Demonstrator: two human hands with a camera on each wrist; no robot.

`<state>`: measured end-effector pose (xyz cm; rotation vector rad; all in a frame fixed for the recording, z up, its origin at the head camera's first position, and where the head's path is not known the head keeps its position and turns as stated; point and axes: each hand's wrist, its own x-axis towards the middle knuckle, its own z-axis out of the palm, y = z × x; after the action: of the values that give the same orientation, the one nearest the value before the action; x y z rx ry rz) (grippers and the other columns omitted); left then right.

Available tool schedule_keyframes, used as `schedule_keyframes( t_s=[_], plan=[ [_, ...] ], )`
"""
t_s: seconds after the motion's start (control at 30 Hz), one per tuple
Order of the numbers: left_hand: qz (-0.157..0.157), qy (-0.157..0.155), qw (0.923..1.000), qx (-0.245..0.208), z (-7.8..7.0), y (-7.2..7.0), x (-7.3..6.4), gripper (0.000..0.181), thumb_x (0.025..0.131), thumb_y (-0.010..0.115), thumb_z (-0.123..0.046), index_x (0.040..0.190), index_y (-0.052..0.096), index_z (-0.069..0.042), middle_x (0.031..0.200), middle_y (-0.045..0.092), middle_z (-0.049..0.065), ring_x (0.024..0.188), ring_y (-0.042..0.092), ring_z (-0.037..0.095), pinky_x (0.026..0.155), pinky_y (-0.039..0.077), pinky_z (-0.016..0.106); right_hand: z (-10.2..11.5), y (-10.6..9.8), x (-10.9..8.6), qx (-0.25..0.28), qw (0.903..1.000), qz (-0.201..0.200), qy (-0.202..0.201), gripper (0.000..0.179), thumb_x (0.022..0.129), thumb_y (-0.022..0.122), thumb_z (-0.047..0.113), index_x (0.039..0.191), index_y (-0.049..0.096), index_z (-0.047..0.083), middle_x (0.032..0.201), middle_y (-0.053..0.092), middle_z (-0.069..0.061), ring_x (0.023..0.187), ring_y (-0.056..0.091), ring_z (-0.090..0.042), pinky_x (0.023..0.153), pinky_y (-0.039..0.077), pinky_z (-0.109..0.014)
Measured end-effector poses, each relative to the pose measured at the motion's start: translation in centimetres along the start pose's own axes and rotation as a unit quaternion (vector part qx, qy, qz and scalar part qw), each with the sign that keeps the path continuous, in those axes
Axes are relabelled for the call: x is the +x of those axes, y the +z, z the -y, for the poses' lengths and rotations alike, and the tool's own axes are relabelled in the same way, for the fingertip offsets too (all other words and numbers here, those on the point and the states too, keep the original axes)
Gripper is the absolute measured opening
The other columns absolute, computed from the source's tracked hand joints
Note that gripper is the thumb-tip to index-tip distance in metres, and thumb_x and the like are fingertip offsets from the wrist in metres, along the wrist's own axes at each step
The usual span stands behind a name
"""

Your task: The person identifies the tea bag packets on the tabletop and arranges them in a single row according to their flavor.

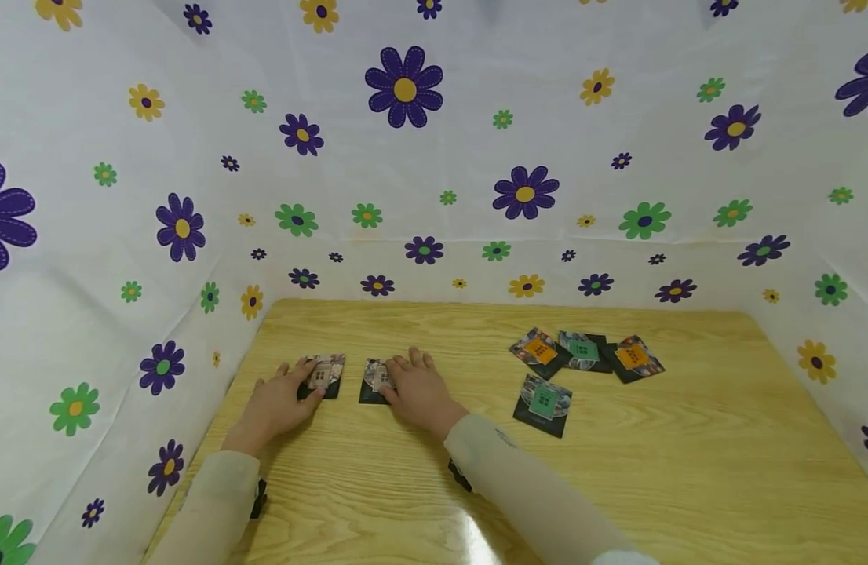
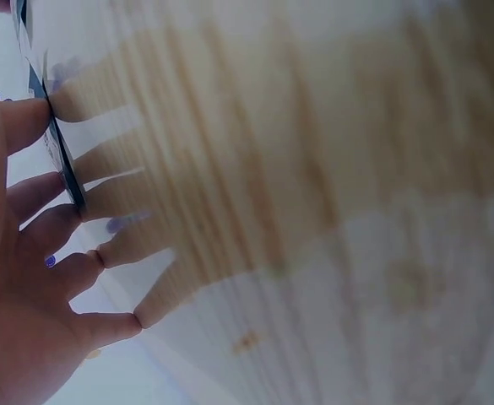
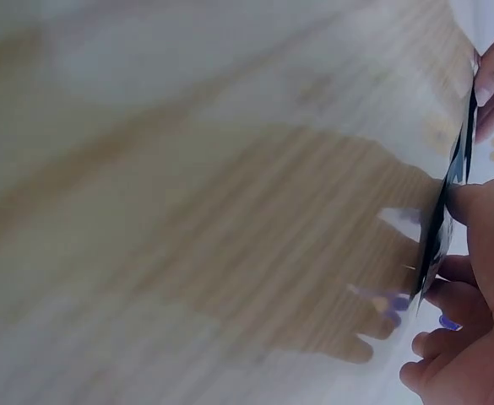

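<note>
Two thin, square, dark packets with picture fronts and beige labels lie side by side at the left of the table. My left hand (image 1: 280, 402) holds the left packet (image 1: 331, 369) between thumb and fingers; its other fingers spread onto the wood. The packet's dark edge (image 2: 67, 173) shows beside the fingertips in the left wrist view. At the other packet (image 1: 370, 386), my right hand (image 1: 421, 392) covers the right part and grips it with thumb and fingers. Seen edge-on in the right wrist view, that packet (image 3: 439, 228) lies low over the wood.
Several similar packets lie further right: one with an orange label (image 1: 538, 350), a green one (image 1: 582, 351) and another orange one (image 1: 633, 357) in an overlapping row. A green-labelled packet (image 1: 544, 402) lies nearer. Flower-patterned white cloth (image 1: 462, 141) encloses the wooden table (image 1: 674, 463).
</note>
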<state>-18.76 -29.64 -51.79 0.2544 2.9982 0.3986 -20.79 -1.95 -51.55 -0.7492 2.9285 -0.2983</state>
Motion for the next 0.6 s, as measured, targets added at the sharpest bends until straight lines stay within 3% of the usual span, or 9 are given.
schedule_keyframes(
  t_s=[0.6],
  plan=[
    [0.0, 0.001, 1.0, -0.002, 0.2, 0.2, 0.0, 0.068, 0.108, 0.055, -0.043, 0.164, 0.038, -0.009, 0.168, 0.035, 0.024, 0.153, 0.03, 0.057, 0.113, 0.023, 0.087, 1.7, -0.2, 1.9, -0.011, 0.9998, 0.019, -0.006, 0.059, 0.113, 0.043, 0.049, 0.162, 0.044, 0.016, 0.165, 0.047, -0.004, 0.162, 0.026, -0.036, 0.132, 0.025, -0.052]
  ],
)
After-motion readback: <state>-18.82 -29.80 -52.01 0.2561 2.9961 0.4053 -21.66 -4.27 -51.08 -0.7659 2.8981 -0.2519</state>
